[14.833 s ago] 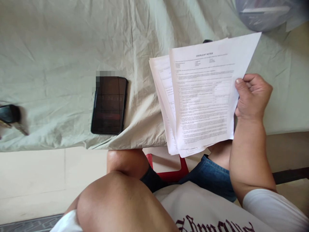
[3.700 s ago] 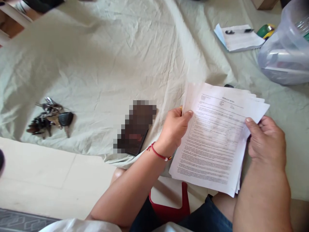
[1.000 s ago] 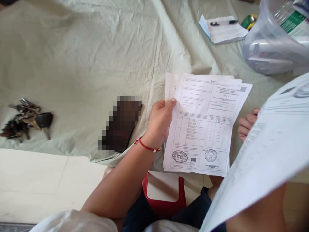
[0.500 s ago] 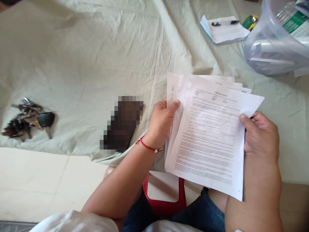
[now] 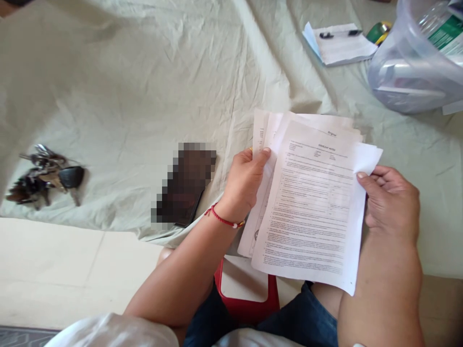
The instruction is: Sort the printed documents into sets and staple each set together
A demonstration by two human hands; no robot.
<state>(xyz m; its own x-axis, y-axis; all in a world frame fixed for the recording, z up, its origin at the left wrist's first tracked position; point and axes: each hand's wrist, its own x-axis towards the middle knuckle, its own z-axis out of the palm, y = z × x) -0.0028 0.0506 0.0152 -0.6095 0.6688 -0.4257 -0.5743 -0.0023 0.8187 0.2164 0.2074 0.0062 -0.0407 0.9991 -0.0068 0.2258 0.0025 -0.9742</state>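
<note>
Several printed paper sheets point(image 5: 307, 217) are held up, fanned out, between my two hands. My left hand point(image 5: 244, 178) pinches their left edge, thumb on top and fingers behind. On the right edge, my right hand point(image 5: 390, 200) grips the sheets with its thumb in front; its fingers are partly behind the paper. The top sheet carries dense lines of text under a short heading. Other sheets stick out behind it at the top and left. A dark phone point(image 5: 188, 185), blurred by pixels, lies on the cloth to the left of my left hand.
A green cloth point(image 5: 144, 86) covers the surface. A bunch of keys point(image 5: 45, 176) lies at the left. At the upper right are a notepad point(image 5: 343, 50) with a pen on it, a tape measure point(image 5: 378, 33) and a translucent plastic tub point(image 5: 408, 86) holding a bottle.
The top sheet has shifted slightly left and tilted a little, and its upper right corner now bends differently. The sheets behind show more at the lower left. Both hands keep their hold.
</note>
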